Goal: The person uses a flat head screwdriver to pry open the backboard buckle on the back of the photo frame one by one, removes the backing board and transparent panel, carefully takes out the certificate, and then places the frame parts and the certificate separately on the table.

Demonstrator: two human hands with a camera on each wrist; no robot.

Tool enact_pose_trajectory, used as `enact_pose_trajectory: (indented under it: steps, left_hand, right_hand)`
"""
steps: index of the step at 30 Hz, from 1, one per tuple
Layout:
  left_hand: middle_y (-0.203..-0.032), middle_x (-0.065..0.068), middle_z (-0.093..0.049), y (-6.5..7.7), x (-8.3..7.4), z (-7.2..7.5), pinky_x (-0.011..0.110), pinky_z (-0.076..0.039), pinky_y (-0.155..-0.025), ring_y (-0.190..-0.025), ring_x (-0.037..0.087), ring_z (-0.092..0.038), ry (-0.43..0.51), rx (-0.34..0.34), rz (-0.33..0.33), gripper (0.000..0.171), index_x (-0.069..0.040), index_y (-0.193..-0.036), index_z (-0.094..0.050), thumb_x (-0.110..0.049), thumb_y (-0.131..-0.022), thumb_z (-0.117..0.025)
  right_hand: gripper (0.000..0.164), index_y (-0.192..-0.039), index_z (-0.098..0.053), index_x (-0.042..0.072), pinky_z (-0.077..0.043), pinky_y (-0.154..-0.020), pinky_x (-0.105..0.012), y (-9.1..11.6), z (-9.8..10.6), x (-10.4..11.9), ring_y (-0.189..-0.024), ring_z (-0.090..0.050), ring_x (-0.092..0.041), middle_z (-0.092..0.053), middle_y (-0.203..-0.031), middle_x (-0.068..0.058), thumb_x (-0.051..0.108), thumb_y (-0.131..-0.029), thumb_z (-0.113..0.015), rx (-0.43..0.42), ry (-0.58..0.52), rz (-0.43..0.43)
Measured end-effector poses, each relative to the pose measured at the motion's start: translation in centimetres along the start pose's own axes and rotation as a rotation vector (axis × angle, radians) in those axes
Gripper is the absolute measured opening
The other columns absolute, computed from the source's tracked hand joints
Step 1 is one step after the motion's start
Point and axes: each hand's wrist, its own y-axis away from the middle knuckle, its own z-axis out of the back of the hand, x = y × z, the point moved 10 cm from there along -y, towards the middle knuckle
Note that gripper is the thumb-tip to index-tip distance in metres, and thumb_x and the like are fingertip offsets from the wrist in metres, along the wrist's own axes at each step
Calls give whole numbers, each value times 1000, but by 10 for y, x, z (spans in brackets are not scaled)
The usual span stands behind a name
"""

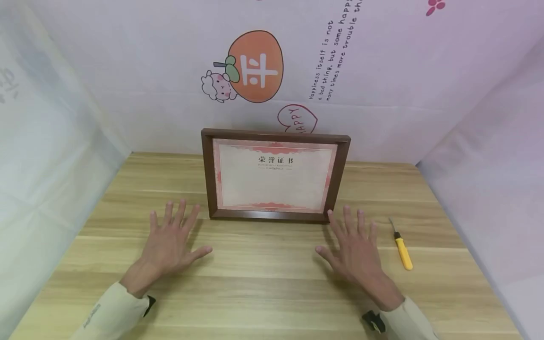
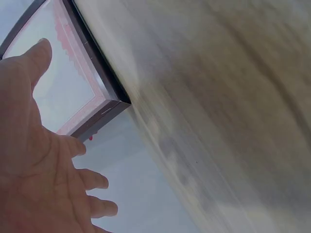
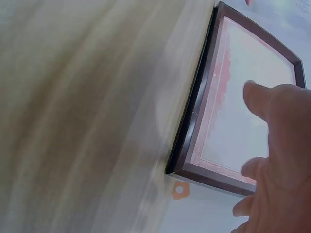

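Note:
A brown picture frame (image 1: 272,216) stands upright at the back of the wooden table, holding a certificate (image 1: 274,186) with a pink patterned border. My left hand (image 1: 167,248) is spread over the table at the frame's lower left, holding nothing. On the other side, my right hand (image 1: 357,250) is likewise spread, its index fingertip overlapping the frame's lower right corner in the head view; whether it touches cannot be told. Both wrist views show the frame's lower edge (image 2: 92,53) beyond extended fingers. To the right of my right hand lies a screwdriver (image 1: 403,252) with a yellow handle.
The table (image 1: 263,293) has a light wood grain. Behind it hangs a white printed cloth (image 1: 161,85) with an orange fruit drawing and lettering. White cloth sides (image 1: 42,165) close in the table at left and right.

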Motion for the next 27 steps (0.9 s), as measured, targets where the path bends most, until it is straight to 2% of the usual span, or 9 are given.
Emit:
enact_pose_trajectory:
  steps: [5, 11, 17, 22, 27]
  left_hand:
    - [-159, 28, -23, -5, 3, 2, 76, -17, -110, -144, 53, -22, 56, -3, 6, 105, -6, -155, -24, -77, -83, -52]
    - [-154, 29, -31, -14, 3, 9, 69, -31, -109, -140, 50, -32, 152, -27, -18, 105, 3, -153, -23, -71, -86, -55]
    - [-151, 32, -35, -27, 3, 14, 61, -35, -111, -138, 48, -37, 221, -42, -32, 104, 8, -151, -22, -66, -88, -58]
    - [-149, 32, -39, -35, 6, 18, 61, -38, -108, -135, 49, -41, 286, -51, -4, 102, 9, -150, -24, -63, -88, -61]
    - [-146, 33, -41, -43, 15, 17, 63, -41, -104, -132, 50, -43, 348, -28, 54, 104, 8, -150, -22, -66, -88, -58]
  right_hand:
    - [95, -159, -13, 15, -16, -113, -72, -6, 10, -1, -147, -12, -50, -13, -162, -25, 59, -90, -61, -72, -90, 19]
    - [97, -158, -11, 6, -30, -113, -63, -17, 23, -5, -144, -28, -45, -25, -158, -26, 48, -91, -66, -150, -271, 10]
    - [96, -158, -10, 7, -31, -112, -63, -27, 28, -13, -143, -29, -46, -24, -160, -23, 56, -93, -59, -146, -386, -65]
    - [95, -158, -11, 6, -31, -112, -63, -36, 32, -16, -142, -31, -45, -29, -158, -23, 56, -93, -60, -174, -414, -79]
    - [93, -157, -12, 4, -39, -105, -64, -48, 35, -20, -137, -40, -45, -38, -152, -25, 52, -94, -60, -188, -459, -97]
